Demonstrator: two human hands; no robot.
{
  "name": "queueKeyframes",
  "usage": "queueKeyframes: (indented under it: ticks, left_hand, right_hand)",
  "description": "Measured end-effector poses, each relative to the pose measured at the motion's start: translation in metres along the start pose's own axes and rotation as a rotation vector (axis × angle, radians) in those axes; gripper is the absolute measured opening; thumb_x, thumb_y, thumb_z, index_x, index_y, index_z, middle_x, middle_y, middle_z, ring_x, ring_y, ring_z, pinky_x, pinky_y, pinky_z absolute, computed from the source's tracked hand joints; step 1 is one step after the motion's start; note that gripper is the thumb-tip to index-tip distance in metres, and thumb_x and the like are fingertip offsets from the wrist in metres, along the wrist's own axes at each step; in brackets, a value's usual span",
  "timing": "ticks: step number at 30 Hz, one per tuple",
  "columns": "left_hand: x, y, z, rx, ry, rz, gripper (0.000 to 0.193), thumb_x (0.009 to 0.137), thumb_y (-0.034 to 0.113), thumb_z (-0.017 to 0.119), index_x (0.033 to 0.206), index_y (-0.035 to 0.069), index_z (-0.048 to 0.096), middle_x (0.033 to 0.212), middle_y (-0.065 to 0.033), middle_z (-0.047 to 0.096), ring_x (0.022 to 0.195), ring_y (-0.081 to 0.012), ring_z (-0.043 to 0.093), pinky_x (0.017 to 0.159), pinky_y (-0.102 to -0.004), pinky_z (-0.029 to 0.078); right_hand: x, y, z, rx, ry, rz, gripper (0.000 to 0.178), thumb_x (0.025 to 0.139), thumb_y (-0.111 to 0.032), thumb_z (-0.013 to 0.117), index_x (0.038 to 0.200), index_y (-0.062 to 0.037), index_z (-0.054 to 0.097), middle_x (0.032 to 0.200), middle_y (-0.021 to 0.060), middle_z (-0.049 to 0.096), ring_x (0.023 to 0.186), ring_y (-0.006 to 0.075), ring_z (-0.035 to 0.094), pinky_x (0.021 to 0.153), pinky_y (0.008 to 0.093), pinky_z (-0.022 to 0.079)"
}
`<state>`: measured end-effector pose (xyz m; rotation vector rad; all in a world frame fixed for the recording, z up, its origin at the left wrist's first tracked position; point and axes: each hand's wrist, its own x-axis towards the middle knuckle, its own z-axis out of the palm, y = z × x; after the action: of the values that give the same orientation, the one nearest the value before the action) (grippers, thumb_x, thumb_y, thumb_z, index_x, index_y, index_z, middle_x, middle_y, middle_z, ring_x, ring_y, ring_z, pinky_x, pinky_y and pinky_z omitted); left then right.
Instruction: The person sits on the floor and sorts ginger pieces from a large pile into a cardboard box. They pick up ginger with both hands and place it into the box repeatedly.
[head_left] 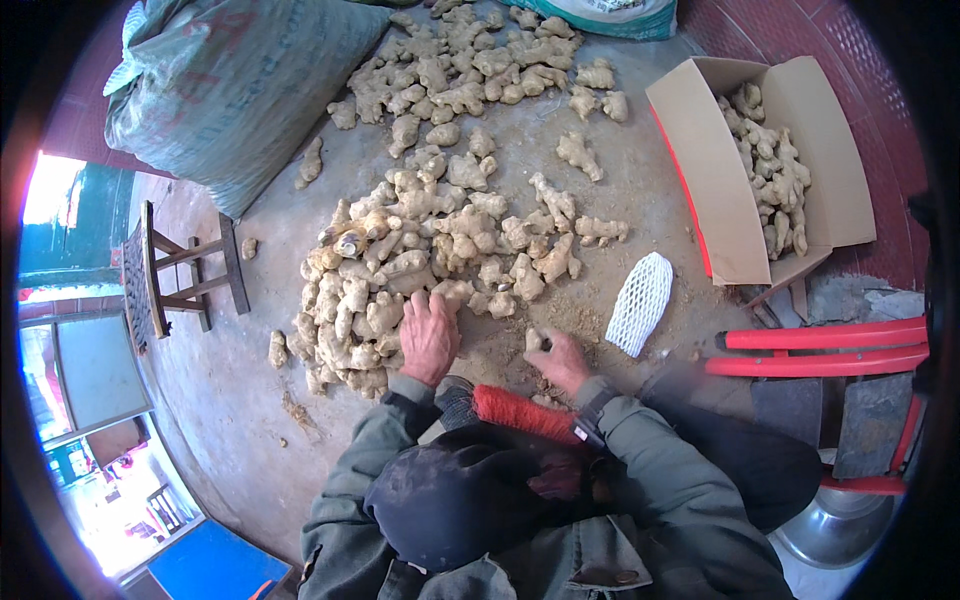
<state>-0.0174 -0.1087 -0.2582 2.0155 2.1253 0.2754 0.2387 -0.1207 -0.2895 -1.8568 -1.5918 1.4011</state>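
At the near edge of a heap of ginger roots [345, 300], my left hand [428, 340] has its fingers bent over a knobby ginger root [456, 292], gripping it. My right hand [562, 360] is a little to the right, just above the floor, with its fingers curled together. A small dark spot shows between its thumb and fingers; what it holds, if anything, I cannot make out. Several ginger roots lie loose between and beyond the hands. To the right of my right hand, a white foam net sleeve [641, 303] lies flat on the dusty floor.
A second spread of ginger [470, 65] lies farther back. A big woven sack [240, 90] leans at the far left, near a wooden stool [185, 270]. An open cardboard box [715, 185] holding ginger stands at the right, above a red-framed chair [825, 345].
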Motion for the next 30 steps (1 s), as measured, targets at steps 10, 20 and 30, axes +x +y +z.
queueKeyframes:
  ticks: [10,20,30]
  left_hand:
    - [0.005,0.041,0.019,-0.097,-0.099,0.01,0.046,0.099,0.026,0.064,0.136,0.001,0.053,0.112,-0.0243,0.059,0.103,-0.0438,0.06,0.08,-0.0518,0.056]
    - [0.008,0.036,0.028,0.138,-0.092,0.108,0.05,0.095,0.034,0.067,0.138,0.009,0.058,0.122,-0.0204,0.06,0.117,-0.0431,0.055,0.095,-0.0577,0.046]
    - [0.015,0.036,0.027,0.128,-0.218,0.077,0.062,0.089,0.029,0.071,0.147,0.013,0.052,0.13,-0.0166,0.057,0.126,-0.0409,0.051,0.094,-0.062,0.045]
  right_hand:
    - [0.073,-0.004,-0.061,0.599,0.047,0.139,0.031,0.093,-0.025,0.068,0.11,-0.0004,0.066,0.087,0.0053,0.067,0.076,0.0146,0.062,0.07,0.0359,0.051]
    - [0.131,-0.024,-0.073,-0.153,0.188,0.24,0.097,0.081,-0.052,0.08,0.147,0.0108,0.047,0.141,0.0332,0.062,0.13,0.047,0.061,0.11,0.0501,0.049]
    - [0.131,-0.019,-0.086,-0.117,0.002,0.161,0.078,0.069,-0.037,0.087,0.129,0.0068,0.064,0.132,0.0313,0.067,0.123,0.0444,0.065,0.104,0.0462,0.053]
